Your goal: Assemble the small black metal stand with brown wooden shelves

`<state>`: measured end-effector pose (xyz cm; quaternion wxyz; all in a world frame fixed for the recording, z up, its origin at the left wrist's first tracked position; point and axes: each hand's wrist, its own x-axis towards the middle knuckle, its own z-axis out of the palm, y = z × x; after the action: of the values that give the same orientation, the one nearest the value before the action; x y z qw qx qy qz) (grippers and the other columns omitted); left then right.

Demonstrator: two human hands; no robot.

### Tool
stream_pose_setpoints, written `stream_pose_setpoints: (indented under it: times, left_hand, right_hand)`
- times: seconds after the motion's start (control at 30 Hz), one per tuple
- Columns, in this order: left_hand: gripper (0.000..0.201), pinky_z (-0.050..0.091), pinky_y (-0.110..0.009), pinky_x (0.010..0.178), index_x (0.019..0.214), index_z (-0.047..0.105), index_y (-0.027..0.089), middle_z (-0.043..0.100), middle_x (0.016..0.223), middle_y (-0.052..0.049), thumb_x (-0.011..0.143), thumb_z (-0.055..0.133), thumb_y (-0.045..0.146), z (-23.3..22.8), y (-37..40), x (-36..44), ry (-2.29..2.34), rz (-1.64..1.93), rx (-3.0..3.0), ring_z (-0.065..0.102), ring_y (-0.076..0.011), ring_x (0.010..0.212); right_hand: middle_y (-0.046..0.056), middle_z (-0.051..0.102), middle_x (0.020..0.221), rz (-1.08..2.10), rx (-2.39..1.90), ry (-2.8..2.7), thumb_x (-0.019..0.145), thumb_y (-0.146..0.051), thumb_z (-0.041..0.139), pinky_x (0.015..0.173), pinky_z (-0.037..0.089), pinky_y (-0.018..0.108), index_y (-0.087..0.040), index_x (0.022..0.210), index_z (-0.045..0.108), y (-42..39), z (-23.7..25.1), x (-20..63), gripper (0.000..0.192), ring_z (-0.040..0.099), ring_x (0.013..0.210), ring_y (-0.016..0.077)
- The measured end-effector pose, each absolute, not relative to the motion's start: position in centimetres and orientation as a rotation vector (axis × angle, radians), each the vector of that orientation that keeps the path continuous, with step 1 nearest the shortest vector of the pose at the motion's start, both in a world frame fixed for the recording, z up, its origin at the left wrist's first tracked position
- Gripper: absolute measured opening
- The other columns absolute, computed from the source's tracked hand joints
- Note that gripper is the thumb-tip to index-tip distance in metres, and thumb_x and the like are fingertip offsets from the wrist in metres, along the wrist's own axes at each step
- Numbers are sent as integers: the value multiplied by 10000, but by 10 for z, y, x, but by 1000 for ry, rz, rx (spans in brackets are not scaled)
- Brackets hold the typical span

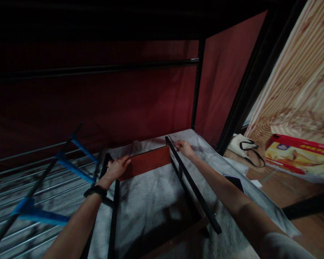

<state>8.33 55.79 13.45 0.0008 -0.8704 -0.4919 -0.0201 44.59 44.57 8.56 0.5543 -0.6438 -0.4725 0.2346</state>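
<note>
A brown board (148,162) spans the far end of a small black metal frame (194,187), which lies on a grey fleecy cloth (151,201). My left hand (117,167), with a black band on its wrist, grips the board's left end where it meets the frame; its fingers lie over the top edge. At the other end, my right hand (184,148) is beside the outer side of the frame's right bar, close to the corner. Its fingertips are pinched together. Whatever they hold, if anything, is too small to make out.
To the left stands a metal rod rack (29,196) with blue-wrapped parts (75,169). A phone (234,182) lies by my right forearm. Black posts (197,90) and a dark red curtain (110,104) enclose the bed-like surface. On the floor are a white bag (239,142) and a red-yellow box (299,156).
</note>
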Motion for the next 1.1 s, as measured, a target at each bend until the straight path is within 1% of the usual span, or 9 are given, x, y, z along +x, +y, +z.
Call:
stream_pose_setpoints:
  times: [0.13, 0.27, 0.43, 0.57, 0.73, 0.9, 1.1]
  left_hand:
    - [426, 375, -478, 1051, 1316, 594, 277, 669, 1284, -96, 983, 356, 394, 137, 555, 85, -1558, -56, -2741, 586, -284, 1218]
    - [437, 372, -503, 1051, 1336, 582, 260, 659, 1295, -116, 989, 353, 394, 140, 552, 87, -1567, -48, -2731, 577, -298, 1232]
    - [445, 394, -510, 1035, 1340, 584, 245, 661, 1285, -128, 991, 348, 387, 142, 552, 88, -1562, -28, -2742, 591, -316, 1217]
    - [447, 393, -509, 1038, 1341, 584, 257, 669, 1270, -126, 995, 336, 392, 143, 551, 88, -1552, -6, -2744, 598, -317, 1207]
    - [455, 372, -510, 1058, 1345, 581, 244, 660, 1291, -120, 997, 329, 392, 143, 553, 88, -1577, 1, -2769, 582, -314, 1229]
    - [461, 384, -463, 1053, 1345, 589, 228, 671, 1276, -117, 986, 350, 394, 139, 559, 85, -1584, -21, -2791, 598, -289, 1205]
    - [455, 391, -425, 1058, 1323, 611, 240, 680, 1268, -100, 980, 361, 403, 140, 561, 83, -1576, -47, -2789, 612, -263, 1192]
  right_hand:
    - [-15, 592, 658, 500, -1542, -1102, 776, -185, 509, 564, 526, 204, -190, 733, 587, 444, 87, 445, 89, 586, 583, 106]
    - [-10, 597, 656, 486, -1551, -1079, 774, -186, 508, 595, 536, 226, -183, 759, 598, 441, 88, 449, 91, 599, 604, 119]
    - [8, 641, 749, 466, -1521, -1178, 778, -184, 500, 597, 528, 223, -185, 765, 615, 446, 87, 448, 116, 600, 604, 111]
    - [3, 636, 730, 495, -1527, -1184, 794, -186, 513, 627, 545, 236, -187, 780, 626, 452, 86, 447, 114, 617, 637, 126]
    - [23, 668, 811, 472, -1518, -1311, 804, -152, 534, 646, 539, 240, -174, 791, 659, 458, 86, 450, 128, 621, 639, 120]
    - [11, 673, 735, 583, -1564, -1158, 824, -160, 538, 640, 544, 231, -173, 787, 663, 464, 81, 448, 131, 644, 645, 129]
    - [16, 675, 683, 545, -1601, -1129, 817, -146, 552, 646, 531, 235, -176, 748, 683, 464, 82, 446, 150, 639, 629, 140]
